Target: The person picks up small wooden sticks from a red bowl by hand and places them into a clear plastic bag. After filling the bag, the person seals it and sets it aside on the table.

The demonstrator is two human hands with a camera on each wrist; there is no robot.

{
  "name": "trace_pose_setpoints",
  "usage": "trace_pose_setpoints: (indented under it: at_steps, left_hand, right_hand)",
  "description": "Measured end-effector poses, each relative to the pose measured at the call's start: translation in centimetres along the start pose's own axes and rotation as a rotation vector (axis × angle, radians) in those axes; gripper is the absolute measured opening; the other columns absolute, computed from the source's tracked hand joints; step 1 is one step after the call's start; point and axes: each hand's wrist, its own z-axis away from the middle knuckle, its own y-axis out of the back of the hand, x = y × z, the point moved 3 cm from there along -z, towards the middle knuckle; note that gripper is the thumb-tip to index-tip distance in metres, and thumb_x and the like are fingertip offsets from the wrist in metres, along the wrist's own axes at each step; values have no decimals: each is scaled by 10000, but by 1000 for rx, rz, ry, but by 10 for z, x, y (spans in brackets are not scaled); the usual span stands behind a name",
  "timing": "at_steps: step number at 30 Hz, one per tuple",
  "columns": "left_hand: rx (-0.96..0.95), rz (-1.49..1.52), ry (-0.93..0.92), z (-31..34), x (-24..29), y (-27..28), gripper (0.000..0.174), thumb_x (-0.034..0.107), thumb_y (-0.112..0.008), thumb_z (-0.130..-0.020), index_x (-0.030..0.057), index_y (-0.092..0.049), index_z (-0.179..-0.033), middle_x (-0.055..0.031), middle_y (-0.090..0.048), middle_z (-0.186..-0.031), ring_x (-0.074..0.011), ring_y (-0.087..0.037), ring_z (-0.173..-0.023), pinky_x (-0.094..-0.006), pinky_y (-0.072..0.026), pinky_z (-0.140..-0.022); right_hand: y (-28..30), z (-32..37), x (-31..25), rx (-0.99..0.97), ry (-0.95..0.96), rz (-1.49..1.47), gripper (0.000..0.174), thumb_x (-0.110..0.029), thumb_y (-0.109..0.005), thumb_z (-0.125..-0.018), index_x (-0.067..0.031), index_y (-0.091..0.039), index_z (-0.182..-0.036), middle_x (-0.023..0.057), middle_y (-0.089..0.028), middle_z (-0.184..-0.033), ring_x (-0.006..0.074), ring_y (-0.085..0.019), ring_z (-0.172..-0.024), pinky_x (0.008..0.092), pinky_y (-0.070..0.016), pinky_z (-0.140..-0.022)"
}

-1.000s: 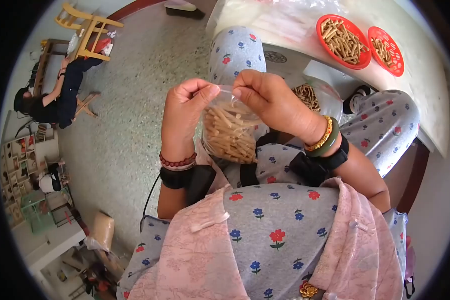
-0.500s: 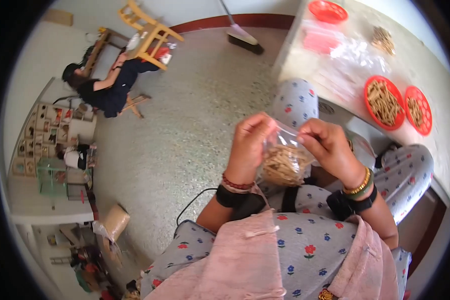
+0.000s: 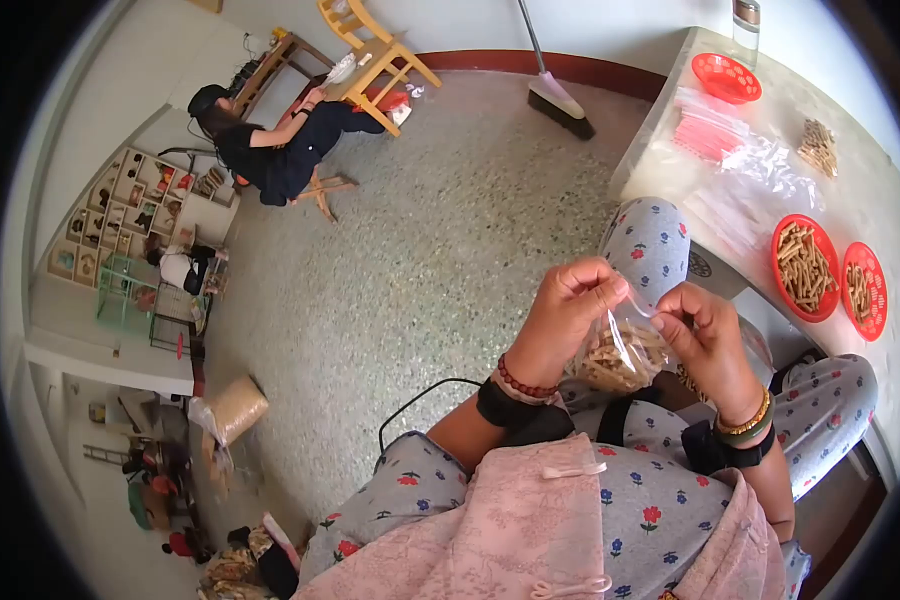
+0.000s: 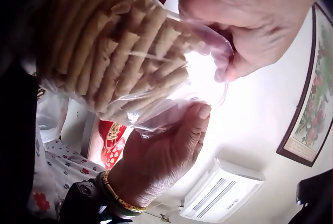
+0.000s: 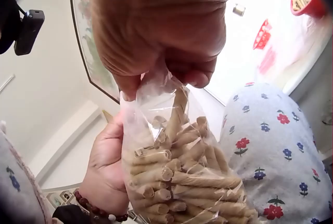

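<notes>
A clear plastic bag [image 3: 618, 358] full of short tan rolls hangs in front of the lap. My left hand [image 3: 576, 306] pinches one top corner of it between thumb and finger. At the opposite top corner, my right hand [image 3: 708, 345] pinches the bag the same way. In the right wrist view the rolls [image 5: 195, 169] lie stacked in the bag, one standing up toward its mouth, with the right hand [image 5: 161, 37] gathering the plastic above. The left wrist view shows the bag's side [image 4: 112, 52] close up.
On the table [image 3: 660, 160] to the right stand red baskets [image 3: 805, 268] of rolls, a red bowl [image 3: 727, 78], loose plastic bags [image 3: 745, 195], a filled bag [image 3: 818, 148] and a glass bottle [image 3: 746, 30]. A broom [image 3: 560, 105] leans at the wall. Another person [image 3: 280, 150] sits across the room.
The head view has turned, so the hands and bag appear farther right and lower, and more of the table shows. Both hands keep pinching the bag's top edge.
</notes>
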Motion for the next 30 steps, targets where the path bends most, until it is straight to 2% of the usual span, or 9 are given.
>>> trace_pose_setpoints:
  at_steps: [4,6,8,11,13,16,19,22,30]
  left_hand:
    - [-151,83,146,11,29,7,177,143,-620,-940,31,-616,-803,24,-565,-707,-69,-491,-630,-210,-380,-588]
    - [-178,86,171,11,31,14,177,150,-625,-938,32,-623,-806,25,-568,-700,-64,-482,-614,-210,-373,-576]
    - [-212,82,193,9,25,16,177,157,-629,-936,34,-631,-808,27,-570,-694,-60,-474,-598,-211,-366,-563]
    - [-71,131,288,2,-5,17,181,171,-633,-941,29,-655,-830,28,-592,-727,-48,-489,-621,-205,-385,-581]
    - [44,-14,210,-1,-11,15,189,183,-635,-947,17,-675,-867,34,-603,-751,-39,-507,-663,-200,-408,-618]
    - [31,-135,139,-7,-6,12,153,153,-643,-941,13,-679,-890,35,-616,-782,-35,-523,-713,-198,-424,-660]
    - [-51,-95,69,-9,0,3,106,118,-663,-923,18,-681,-894,40,-607,-785,-29,-516,-726,-198,-419,-666]
    - [-102,-71,77,-9,-2,3,66,87,-676,-907,23,-676,-896,44,-592,-783,-25,-505,-716,-197,-409,-654]
    - [-92,-63,167,-3,7,1,96,115,-686,-900,41,-647,-853,54,-578,-764,-22,-504,-709,-180,-392,-642]
  right_hand:
    - [-4,3,-21,-157,86,-30,63,-6,-641,-900,2,-594,-859,1,-534,-707,54,-456,-663,226,-402,-603]
    - [-11,4,-20,-293,-43,-293,73,-15,-623,-922,-4,-579,-866,-31,-522,-712,32,-440,-670,210,-385,-588]
    - [-18,3,-11,-237,-101,-353,77,-19,-613,-933,-7,-572,-869,-45,-511,-717,25,-425,-669,203,-373,-580]
    - [-23,0,13,-130,-127,-297,83,-23,-600,-946,-11,-564,-873,-64,-493,-724,15,-400,-667,193,-353,-567]
    - [-21,-1,21,-83,-103,-179,83,-22,-596,-949,-12,-563,-873,-69,-486,-726,12,-388,-666,191,-345,-563]
    - [-18,-5,22,-24,-88,-143,71,-18,-603,-942,-14,-571,-879,-67,-469,-720,12,-374,-657,191,-335,-557]
    - [-15,-6,20,20,-107,-112,60,-6,-619,-917,-11,-582,-871,-44,-486,-706,32,-399,-649,210,-355,-563]
    - [-13,-7,11,76,30,41,52,10,-633,-883,-6,-590,-857,2,-515,-697,70,-447,-648,239,-383,-576]
    - [-10,-6,9,58,60,83,46,3,-626,-870,-4,-589,-844,98,-558,-700,169,-531,-626,286,-439,-598]
